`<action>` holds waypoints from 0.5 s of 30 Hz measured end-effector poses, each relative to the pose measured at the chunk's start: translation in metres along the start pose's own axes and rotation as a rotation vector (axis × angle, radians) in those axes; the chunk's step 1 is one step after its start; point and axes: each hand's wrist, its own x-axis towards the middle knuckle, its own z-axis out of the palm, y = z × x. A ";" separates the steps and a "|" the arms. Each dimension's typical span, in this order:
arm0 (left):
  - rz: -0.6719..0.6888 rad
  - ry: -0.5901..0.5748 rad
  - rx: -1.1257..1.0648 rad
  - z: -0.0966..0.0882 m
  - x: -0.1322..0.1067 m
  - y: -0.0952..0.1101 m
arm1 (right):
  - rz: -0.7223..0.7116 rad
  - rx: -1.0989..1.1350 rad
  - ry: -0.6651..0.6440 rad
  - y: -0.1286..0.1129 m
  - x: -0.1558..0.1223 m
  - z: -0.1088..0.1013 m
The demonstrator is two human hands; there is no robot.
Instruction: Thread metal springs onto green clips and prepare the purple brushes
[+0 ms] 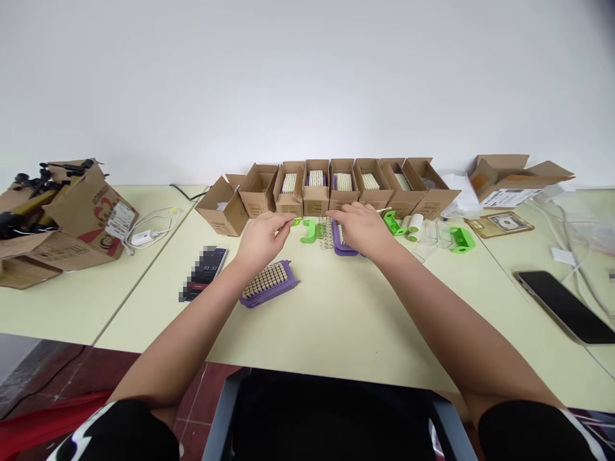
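"Fingers of my left hand [263, 242] draw together, thumb against forefinger, right by a small green piece [296, 221]; I can't tell whether they pinch it."

"And the right hand [361, 228]?"

"It arches over a purple tray [344, 250], hiding part of it. Thumb and forefinger bend towards each other; I can't tell if they grip anything."

"What sits between your hands?"

"One green bracket [308, 232], with wire springs [326, 233] just to its right."

"Closer to you?"

"Another purple tray [269, 296], filled with rows of beige pegs [264, 280], near my left forearm. Across that forearm lies a lit phone [211, 266]."

"Farther out?"

"Open cardboard boxes [316, 207] stand in a row behind my hands, and a dark phone [562, 306] lies well off to the right."
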 end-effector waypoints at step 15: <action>-0.120 -0.257 0.319 0.109 0.085 0.046 | 0.378 0.294 0.524 0.072 -0.117 -0.003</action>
